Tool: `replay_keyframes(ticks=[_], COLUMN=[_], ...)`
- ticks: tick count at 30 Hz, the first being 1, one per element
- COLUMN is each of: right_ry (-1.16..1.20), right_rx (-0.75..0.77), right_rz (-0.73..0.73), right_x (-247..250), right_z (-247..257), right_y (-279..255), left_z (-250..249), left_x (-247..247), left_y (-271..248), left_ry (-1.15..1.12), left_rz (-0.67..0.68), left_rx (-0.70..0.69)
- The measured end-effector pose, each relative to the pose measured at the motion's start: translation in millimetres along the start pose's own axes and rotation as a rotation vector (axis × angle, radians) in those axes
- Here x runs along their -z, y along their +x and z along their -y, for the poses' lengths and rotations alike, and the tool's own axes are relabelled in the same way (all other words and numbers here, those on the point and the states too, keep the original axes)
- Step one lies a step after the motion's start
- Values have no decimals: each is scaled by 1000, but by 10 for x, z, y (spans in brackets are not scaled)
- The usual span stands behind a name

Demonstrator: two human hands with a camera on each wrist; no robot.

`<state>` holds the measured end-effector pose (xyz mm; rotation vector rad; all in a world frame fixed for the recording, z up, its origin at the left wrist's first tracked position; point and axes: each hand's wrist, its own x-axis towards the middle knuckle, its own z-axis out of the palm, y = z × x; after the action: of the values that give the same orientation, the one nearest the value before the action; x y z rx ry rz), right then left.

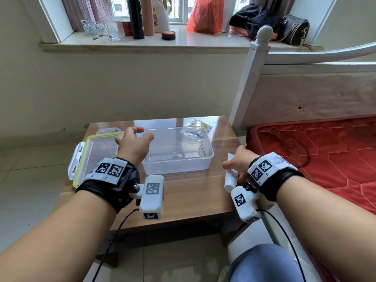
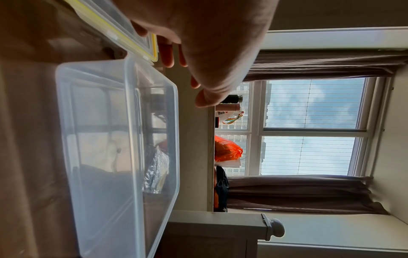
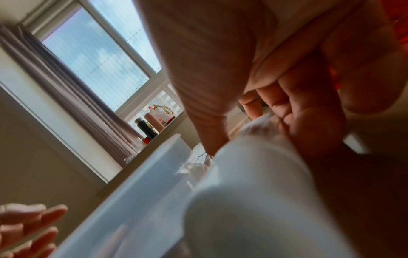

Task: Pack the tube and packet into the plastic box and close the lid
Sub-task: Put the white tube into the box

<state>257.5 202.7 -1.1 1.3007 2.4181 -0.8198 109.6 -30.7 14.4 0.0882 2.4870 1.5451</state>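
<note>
A clear plastic box stands open and empty in the middle of the small wooden table. Its lid, edged in yellow with white clips, lies flat to the box's left. My left hand hovers open above the box's left rim, fingers relaxed and holding nothing. To the right of the box my right hand grips a white tube, thumb and fingers curled round it. A crinkled silvery packet with a yellow edge lies behind the box's far right corner.
A bed with a red mattress and a white post borders the table on the right. The windowsill above holds bottles, a glass, an orange bag and dark bags. My knee in blue jeans is at the bottom.
</note>
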Motion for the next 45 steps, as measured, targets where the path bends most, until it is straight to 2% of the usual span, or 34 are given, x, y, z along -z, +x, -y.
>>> replay_keyframes(ticks=[5,10,14,17,25,32,35,45], right_ry=[63,299,452,474,266,156,123,-247], right_rx=[89,190,320,452,613,651,649,671], right_rz=[-93,-144,-151,-153,-99,30,57,-7], right_x=[193,380,382,308,44,-69,-92,-173], right_z=[133,339,505,603,843,908,909,979], right_y=[28,-2,-59,-122,-250,-205,-175,-85], left_z=[38,81,132,169,186,242,247,217], left_x=[23,55,56,34,-64,-144,-152,-140], left_y=[21,33,67,73,139,157,154,114], left_ry=[20,43,77,83,8,-60,-51,-45], left_rz=[19,56,89,105,120,186,173,164], left_rx=[24,23,10,11,47,25,30,40])
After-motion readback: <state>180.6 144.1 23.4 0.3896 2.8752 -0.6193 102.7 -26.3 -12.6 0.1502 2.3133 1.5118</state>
